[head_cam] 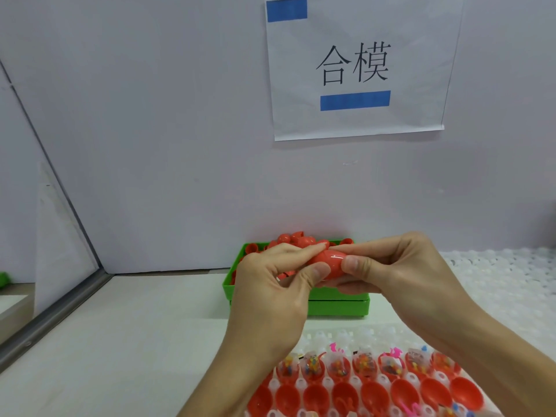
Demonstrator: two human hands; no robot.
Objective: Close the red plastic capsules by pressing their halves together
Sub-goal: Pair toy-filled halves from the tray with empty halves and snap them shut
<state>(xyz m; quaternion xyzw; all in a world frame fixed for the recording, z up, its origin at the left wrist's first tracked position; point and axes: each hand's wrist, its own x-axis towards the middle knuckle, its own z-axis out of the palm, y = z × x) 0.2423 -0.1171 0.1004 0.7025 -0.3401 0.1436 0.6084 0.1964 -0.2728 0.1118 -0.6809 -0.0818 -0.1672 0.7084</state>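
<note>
A red plastic capsule [328, 262] is held in the air between both hands, above the green bin. My left hand [272, 291] pinches its left end with thumb and fingers. My right hand [400, 273] pinches its right end, thumb on the front. The capsule's two halves look joined. At the bottom, a white tray [343, 337] holds a row of open red capsule halves [373, 397] and, behind it, a row of halves with small toy packets [365, 364] in them. My forearms cover part of the tray.
A green bin [337, 305] heaped with red capsules stands against the back wall. A sheet of white moulded trays [505, 275] lies at the right. A paper sign [358, 67] hangs on the wall. A metal rail [54, 311] runs along the left side of the white table.
</note>
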